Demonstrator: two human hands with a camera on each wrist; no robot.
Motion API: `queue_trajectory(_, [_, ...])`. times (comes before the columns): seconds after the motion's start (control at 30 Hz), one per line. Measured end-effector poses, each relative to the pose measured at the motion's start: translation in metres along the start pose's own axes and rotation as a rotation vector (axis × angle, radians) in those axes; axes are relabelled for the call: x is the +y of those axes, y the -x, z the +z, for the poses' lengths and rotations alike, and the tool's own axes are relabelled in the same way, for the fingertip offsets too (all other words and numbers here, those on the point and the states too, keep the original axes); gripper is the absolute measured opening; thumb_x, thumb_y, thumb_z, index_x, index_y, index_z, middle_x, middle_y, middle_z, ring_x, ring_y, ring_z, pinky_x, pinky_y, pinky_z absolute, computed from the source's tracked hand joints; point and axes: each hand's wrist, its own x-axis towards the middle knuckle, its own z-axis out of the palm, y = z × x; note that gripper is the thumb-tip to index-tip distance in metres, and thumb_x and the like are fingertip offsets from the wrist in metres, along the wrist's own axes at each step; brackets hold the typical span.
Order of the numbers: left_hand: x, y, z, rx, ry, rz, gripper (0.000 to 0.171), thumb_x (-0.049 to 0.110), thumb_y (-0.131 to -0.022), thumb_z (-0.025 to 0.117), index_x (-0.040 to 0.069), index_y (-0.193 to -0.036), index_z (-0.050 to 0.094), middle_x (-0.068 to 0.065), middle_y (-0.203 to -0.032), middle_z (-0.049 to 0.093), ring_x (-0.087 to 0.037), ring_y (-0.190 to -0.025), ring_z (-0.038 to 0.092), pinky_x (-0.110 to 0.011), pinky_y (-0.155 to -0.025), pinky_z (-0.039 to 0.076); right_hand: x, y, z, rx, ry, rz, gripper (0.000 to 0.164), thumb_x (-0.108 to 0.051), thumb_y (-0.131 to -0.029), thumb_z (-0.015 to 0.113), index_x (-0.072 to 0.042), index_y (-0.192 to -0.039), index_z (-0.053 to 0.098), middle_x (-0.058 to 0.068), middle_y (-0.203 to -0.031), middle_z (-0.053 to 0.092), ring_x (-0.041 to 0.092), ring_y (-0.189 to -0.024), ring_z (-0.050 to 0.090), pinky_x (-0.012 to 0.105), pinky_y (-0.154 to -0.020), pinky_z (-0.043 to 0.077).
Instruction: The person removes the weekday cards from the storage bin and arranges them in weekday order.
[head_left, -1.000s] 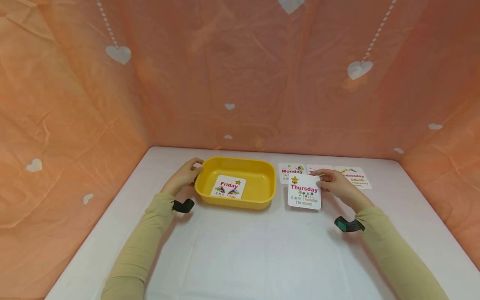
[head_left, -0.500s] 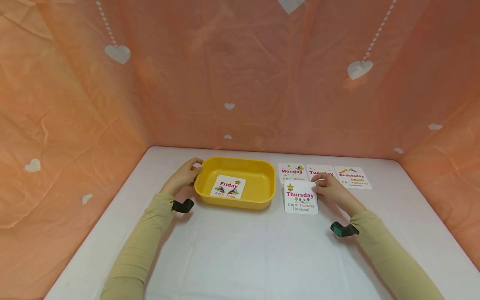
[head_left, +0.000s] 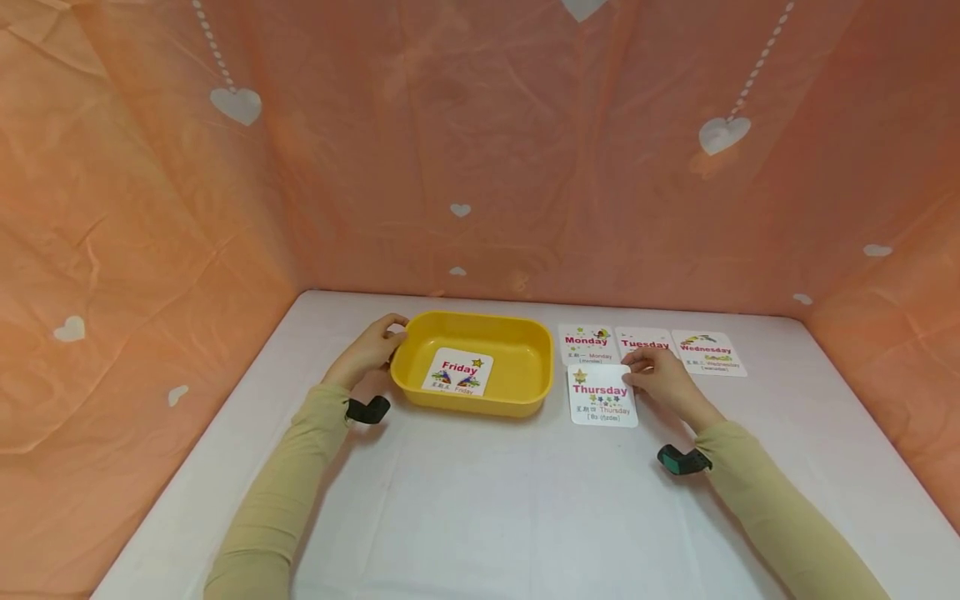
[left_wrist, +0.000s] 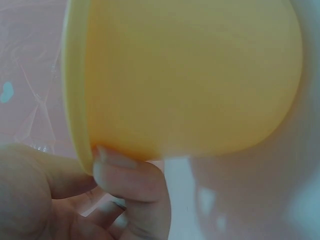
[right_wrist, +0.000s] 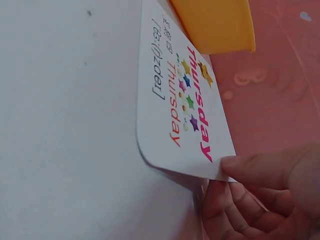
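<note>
My left hand (head_left: 366, 352) pinches the rim at the left end of a yellow plastic tray (head_left: 471, 404); the left wrist view has thumb and finger at that rim. Inside the tray lies a white Friday card (head_left: 457, 372). My right hand (head_left: 663, 382) pinches the upper right corner of a Thursday card (head_left: 602, 397), printed with coloured stars. In the right wrist view, the thumb is on the card's (right_wrist: 185, 110) face with fingers beneath, and the pinched corner is lifted off the table. The card sits in front of the Monday card (head_left: 587, 343) and Tuesday card (head_left: 643, 342).
A Wednesday card (head_left: 708, 353) lies at the right end of the back row, beside the right hand. White cloth covers the table (head_left: 480, 508). An orange curtain (head_left: 510, 167) with white hearts encloses the back and sides.
The right hand has brought the Thursday card down and slightly toward me and left, uncovering more of the Monday and Tuesday cards. The left hand and tray stay put.
</note>
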Motion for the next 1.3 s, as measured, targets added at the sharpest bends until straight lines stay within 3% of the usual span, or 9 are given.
queue_trajectory(0.33, [0.0008,-0.0007,0.0008,0.000,-0.001,-0.007,0.035,0.018,-0.104,0.040,0.007,-0.137,0.038,-0.017,-0.095,0.054,-0.020,-0.069,0.052,-0.028,-0.058,0.048,0.0021,-0.0013,0.0024,0.017,0.000,0.006,0.026,0.004,-0.084,0.068,0.011,-0.107,0.061,0.014,-0.088,0.059,0.020,-0.079,0.056,0.028,-0.063,0.052])
queue_trajectory(0.67, [0.0022,0.0001,-0.0003,-0.005,0.008,-0.009,0.035,0.017,-0.104,0.040,0.007,-0.137,0.038,-0.017,-0.094,0.054,-0.020,-0.068,0.052,-0.028,-0.058,0.048,0.0000,-0.0022,0.0041,0.033,0.070,0.023,0.026,0.000,-0.082,0.071,0.008,-0.106,0.064,0.012,-0.087,0.062,0.018,-0.075,0.055,0.026,-0.062,0.049])
queue_trajectory(1.3, [-0.0018,-0.0032,0.0001,-0.008,0.020,-0.008,0.035,0.018,-0.104,0.040,0.007,-0.137,0.038,-0.016,-0.094,0.055,-0.019,-0.068,0.052,-0.027,-0.058,0.048,-0.0050,-0.0026,0.0069,0.065,0.108,0.061,0.026,-0.002,-0.081,0.072,0.007,-0.105,0.066,0.013,-0.088,0.063,0.023,-0.082,0.056,0.029,-0.068,0.044])
